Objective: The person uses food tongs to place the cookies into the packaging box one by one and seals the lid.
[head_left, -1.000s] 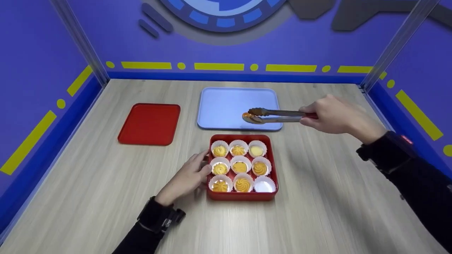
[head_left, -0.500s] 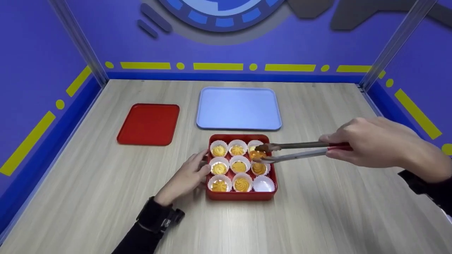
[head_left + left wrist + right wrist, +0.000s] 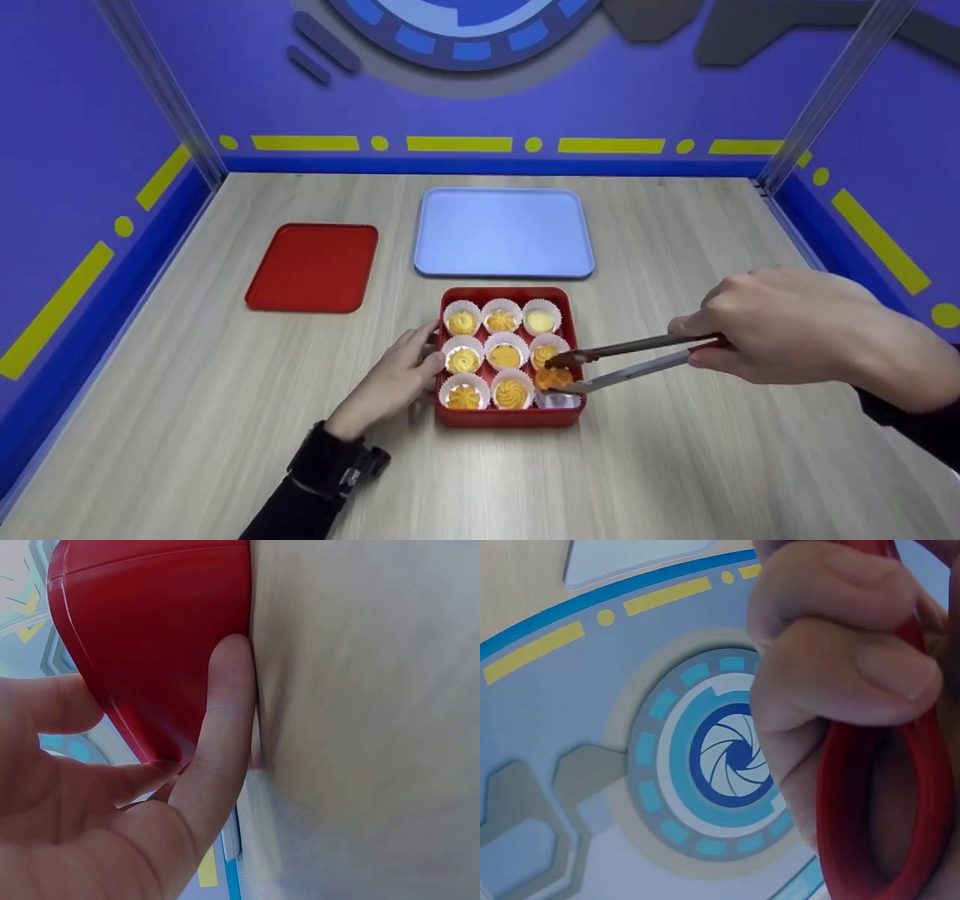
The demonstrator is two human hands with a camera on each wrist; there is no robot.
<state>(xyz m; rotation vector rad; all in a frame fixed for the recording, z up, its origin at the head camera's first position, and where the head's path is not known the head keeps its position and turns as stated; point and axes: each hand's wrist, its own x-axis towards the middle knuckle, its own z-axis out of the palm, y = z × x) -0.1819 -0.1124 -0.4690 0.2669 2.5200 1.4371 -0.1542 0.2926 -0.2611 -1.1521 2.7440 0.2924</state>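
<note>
My right hand [image 3: 780,322] grips a pair of tongs by its red handles [image 3: 870,787]; the metal arms [image 3: 637,364] reach left over the box. Between the tong tips is an orange-brown cookie [image 3: 553,377], held over the near right paper cup [image 3: 559,400] of a red box [image 3: 510,418]. Other white cups in the box hold cookies, such as a swirled one [image 3: 511,394] and a pale round one [image 3: 539,322]. My left hand [image 3: 390,379] rests against the box's left side. In the left wrist view its fingers [image 3: 229,690] lie along the red wall [image 3: 150,637].
A light blue tray [image 3: 502,232] lies behind the box, and a flat red lid [image 3: 313,268] lies to the left. Blue panels [image 3: 480,112] with yellow marks enclose the back and sides of the wooden table [image 3: 300,360].
My right hand has brought the tongs and cookie from over the blue tray toward me, across the box to its near right cup. The left hand stays at the box.
</note>
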